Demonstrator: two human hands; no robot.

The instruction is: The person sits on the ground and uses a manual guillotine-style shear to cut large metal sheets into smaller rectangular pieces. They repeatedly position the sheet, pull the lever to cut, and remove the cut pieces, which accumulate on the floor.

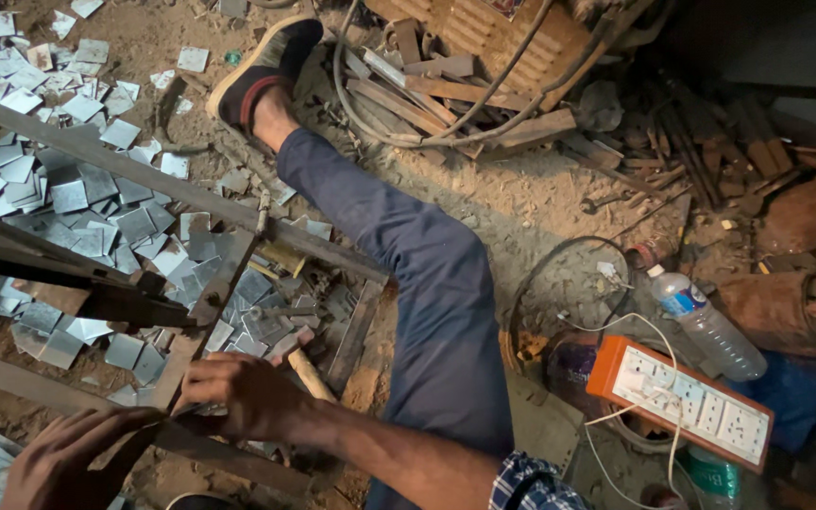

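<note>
1. A dirt workshop floor [540, 203], strewn with metal offcuts and scrap, lies under everything.
2. The right hand [238, 392] is closed on the near end of a flat steel bar [202, 321], pinching it where it meets a long crosswise bar [238, 453].
3. The left hand [63, 463], just beside it, rests curled on that crosswise bar; whether it grips I cannot tell.
4. Just beyond the right hand a wooden handle [309, 373] lies on the ground.
5. Farther out, the bars form an open frame [144, 179]; no joint looks welded from here, so as I judge it the frame is laid out but not fixed.
6. Beyond lie square steel plates [68, 194], the outstretched leg [408, 255], and to the right an orange power strip [682, 397].
</note>
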